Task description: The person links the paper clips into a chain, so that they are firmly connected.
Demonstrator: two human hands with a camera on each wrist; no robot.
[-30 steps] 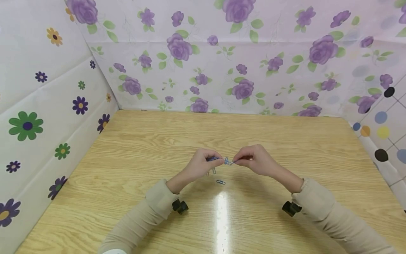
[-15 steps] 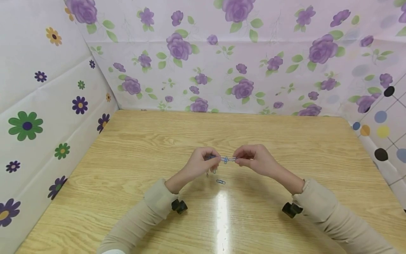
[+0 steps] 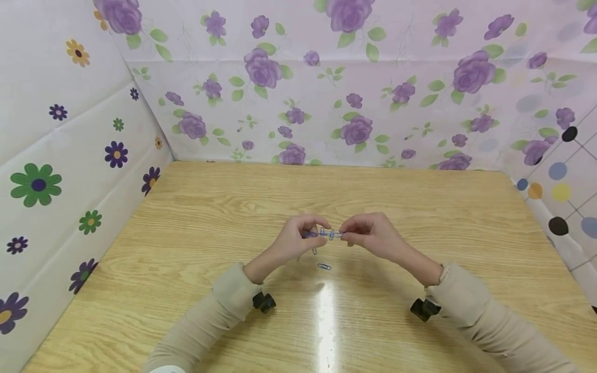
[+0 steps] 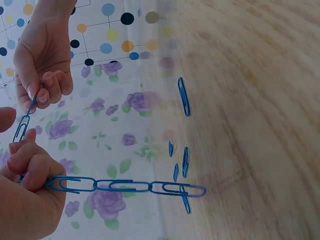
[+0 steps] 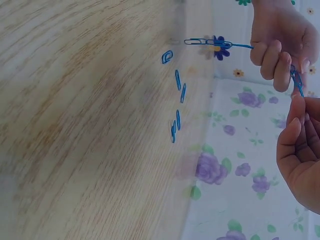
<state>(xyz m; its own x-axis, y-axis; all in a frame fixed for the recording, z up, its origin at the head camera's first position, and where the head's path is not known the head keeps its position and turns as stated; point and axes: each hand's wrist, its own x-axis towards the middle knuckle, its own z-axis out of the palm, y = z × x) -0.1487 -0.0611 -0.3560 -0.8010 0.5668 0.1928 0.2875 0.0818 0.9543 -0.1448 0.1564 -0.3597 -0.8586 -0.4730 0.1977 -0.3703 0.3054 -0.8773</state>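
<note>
My left hand (image 3: 298,238) grips a chain of blue paper clips (image 4: 122,185) in curled fingers, its thumb and index fingertips spread apart around the upper links. Part of the chain dangles below that hand. Facing it, my right hand (image 3: 375,235) pinches the end of a blue paper clip (image 5: 297,80) between thumb and index finger. Linked clips stretch across the short gap between both hands. How the links run inside the left palm is hidden.
A loose blue paper clip (image 3: 324,267) lies on the wooden table (image 3: 233,207) in front of the hands. Several more loose clips (image 5: 178,80) show in the wrist views. Patterned sheets (image 3: 289,83) stand behind and at the sides.
My left thumb and index finger have parted from the chain, baring more links. The left fingertips have shifted slightly right, towards the right hand, which keeps its pinch.
</note>
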